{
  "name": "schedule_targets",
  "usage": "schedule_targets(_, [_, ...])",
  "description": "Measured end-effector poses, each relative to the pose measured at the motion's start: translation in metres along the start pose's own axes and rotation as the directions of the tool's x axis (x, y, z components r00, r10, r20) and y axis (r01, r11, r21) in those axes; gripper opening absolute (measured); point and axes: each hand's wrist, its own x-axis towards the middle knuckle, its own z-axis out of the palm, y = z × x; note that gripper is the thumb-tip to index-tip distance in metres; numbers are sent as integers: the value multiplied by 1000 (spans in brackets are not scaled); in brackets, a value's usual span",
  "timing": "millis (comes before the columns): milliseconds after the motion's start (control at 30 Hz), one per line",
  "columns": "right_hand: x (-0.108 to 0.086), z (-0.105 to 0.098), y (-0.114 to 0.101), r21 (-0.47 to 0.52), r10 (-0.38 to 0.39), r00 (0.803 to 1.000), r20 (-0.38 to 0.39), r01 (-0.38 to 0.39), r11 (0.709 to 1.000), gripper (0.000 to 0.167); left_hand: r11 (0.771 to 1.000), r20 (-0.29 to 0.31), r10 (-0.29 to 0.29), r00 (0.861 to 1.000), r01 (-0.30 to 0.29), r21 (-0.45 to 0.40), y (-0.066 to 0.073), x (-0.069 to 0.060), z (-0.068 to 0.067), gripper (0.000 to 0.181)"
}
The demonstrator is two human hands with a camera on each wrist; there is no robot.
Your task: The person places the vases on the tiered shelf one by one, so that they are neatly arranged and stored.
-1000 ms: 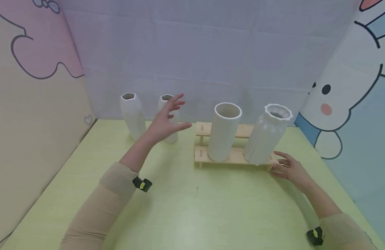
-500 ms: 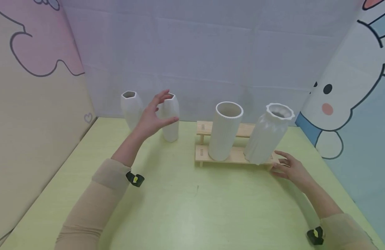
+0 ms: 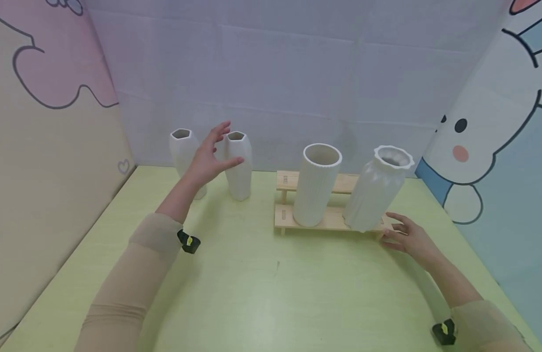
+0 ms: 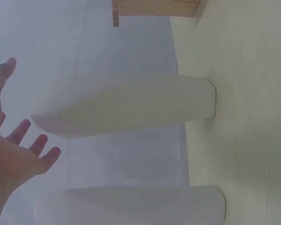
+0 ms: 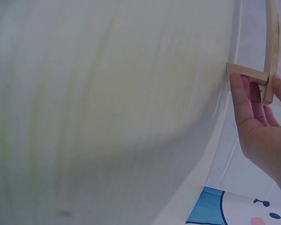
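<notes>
My left hand hovers with thumb and fingers spread in front of two white faceted vases. Its thumb overlaps the right faceted vase in the head view, while the left faceted vase is partly hidden behind the hand. Seen from the left wrist, the fingers stand near the mouth end of one vase, with nothing in their grasp. My right hand holds the right end of a two-step wooden stand, thumb on the board and fingers by its leg.
On the stand's lower step are a ribbed cylindrical white vase and, to its right, a ruffle-rimmed white vase. All stand on a pale yellow-green table. A white backdrop and cartoon-printed side panels surround it.
My left hand has moved left, away from the stand, uncovering more of the right faceted vase and covering part of the left one. The right hand stays at the stand's end.
</notes>
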Motion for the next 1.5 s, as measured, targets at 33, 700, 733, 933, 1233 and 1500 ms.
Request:
schedule_targets(33, [0, 0, 0, -4, 1, 1000, -1, -1, 1000, 74, 1000, 5, -7, 1000, 7, 0, -1, 1, -1, 88])
schedule_targets(700, [1, 0, 1, -17, 10, 1000, -8, -10, 1000, 75, 997, 86, -69, 994, 70, -8, -26, 20, 2, 91])
schedule_targets(733, [1, 0, 2, -12, 7, 1000, -9, -7, 1000, 74, 997, 87, -75, 993, 76, -6, -27, 20, 3, 92])
schedule_targets(933, [2, 0, 5, 21, -19, 1000, -16, 19, 1000, 72, 992, 97, -128, 987, 127, 18, -31, 23, 5, 91])
schedule_targets(1233, [1, 0, 5, 14, -28, 1000, -4, 28, 1000, 72, 987, 97, -152, 984, 155, -30, -42, 28, 6, 89])
schedule_targets(1500, [1, -1, 6, 27, -19, 1000, -7, 19, 999, 73, 978, 122, -184, 975, 195, -80, -44, 27, 7, 86])
